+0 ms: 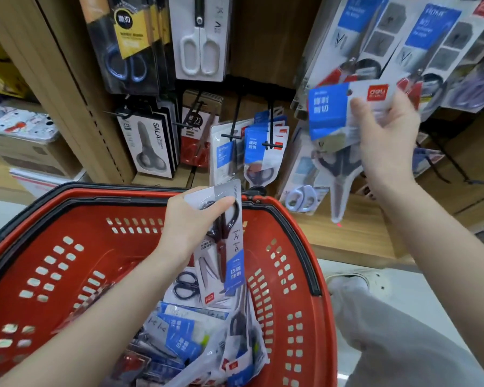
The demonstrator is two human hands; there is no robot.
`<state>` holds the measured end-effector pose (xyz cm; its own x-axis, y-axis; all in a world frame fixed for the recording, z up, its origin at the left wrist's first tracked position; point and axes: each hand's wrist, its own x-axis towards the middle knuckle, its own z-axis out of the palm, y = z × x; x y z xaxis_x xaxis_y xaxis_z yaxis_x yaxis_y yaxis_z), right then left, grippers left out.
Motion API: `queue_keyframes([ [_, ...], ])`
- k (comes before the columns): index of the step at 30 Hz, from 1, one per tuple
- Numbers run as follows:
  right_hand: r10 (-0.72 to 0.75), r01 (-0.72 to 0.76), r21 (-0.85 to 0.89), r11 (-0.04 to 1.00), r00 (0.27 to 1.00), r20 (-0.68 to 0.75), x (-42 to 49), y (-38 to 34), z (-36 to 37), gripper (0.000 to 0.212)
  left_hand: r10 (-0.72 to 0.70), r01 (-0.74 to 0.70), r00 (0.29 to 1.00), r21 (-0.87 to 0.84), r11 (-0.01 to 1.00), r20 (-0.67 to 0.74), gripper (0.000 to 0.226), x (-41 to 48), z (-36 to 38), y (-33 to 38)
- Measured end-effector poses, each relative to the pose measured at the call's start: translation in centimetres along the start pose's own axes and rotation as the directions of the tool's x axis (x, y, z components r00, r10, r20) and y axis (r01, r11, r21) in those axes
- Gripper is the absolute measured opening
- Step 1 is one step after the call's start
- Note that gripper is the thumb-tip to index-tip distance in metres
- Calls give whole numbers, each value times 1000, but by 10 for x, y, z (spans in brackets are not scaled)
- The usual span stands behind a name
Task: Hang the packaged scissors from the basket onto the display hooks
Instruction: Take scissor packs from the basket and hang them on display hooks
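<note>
Hanging underway: right grip pinches blue-label scissors pack near display hooks; left grip holds red-handled pack; red basket holds many more.

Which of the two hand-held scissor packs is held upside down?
The grey-carded pack of dark-handled scissors in the left hand: its blue label sits lowest, text inverted.

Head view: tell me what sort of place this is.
Probably a shop's stationery aisle: packaged scissors hang from hooks on a wooden display, a red basket holds more, and the left hand and right hand each grip a pack.
</note>
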<state>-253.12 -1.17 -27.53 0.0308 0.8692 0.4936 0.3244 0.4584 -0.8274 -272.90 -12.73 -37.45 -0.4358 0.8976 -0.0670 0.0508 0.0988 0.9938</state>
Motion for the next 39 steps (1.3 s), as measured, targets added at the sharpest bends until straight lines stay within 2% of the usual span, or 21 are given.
queue_keyframes([
  [2, 49, -41, -102, 994, 996, 76, -1, 21, 7, 16, -12, 12, 1000, -1, 1000, -3, 21, 4, 2, -1],
  [4, 161, -123, -210, 970, 971, 179, -7, 53, 14, 6, -20, 20, 1000, 8, 1000, -1, 17, 8, 4, -4],
  [7, 285, -170, -383, 908, 921, 267, -15, 98, 30, 16, -49, 49, 999, 11, 999, 10, 13, 13, 7, -9],
  [9, 380, -265, -387, 883, 889, 257, -16, 119, 44, 14, -48, 48, 999, 28, 998, 15, 14, 16, 9, -12],
  [11, 415, -323, -332, 886, 872, 259, -15, 132, 60, 18, -54, 54, 998, 26, 998, 19, 18, 18, 10, -14],
  [13, 418, -343, -285, 895, 867, 271, -11, 137, 75, 16, -70, 70, 997, 27, 997, 15, 16, 22, 9, -16],
  [16, 434, -392, -196, 899, 861, 266, -5, 136, 95, 24, -99, 99, 995, 25, 995, 2, 11, 27, 8, -18],
  [19, 433, -400, -174, 900, 866, 252, 1, 141, 108, 26, -118, 118, 993, 22, 993, 4, 12, 31, 7, -19],
  [27, 323, -278, -222, 934, 925, 199, 0, 151, 109, 25, -119, 119, 993, 42, 992, 5, 14, 37, 5, -26],
  [32, 362, -329, -218, 919, 923, 131, 8, 152, 119, 21, -142, 142, 990, 35, 989, -6, 12, 38, 4, -27],
  [39, 371, -351, -297, 888, 929, 14, 24, 159, 126, 18, -168, 169, 985, 30, 985, -40, 10, 36, -4, -23],
])
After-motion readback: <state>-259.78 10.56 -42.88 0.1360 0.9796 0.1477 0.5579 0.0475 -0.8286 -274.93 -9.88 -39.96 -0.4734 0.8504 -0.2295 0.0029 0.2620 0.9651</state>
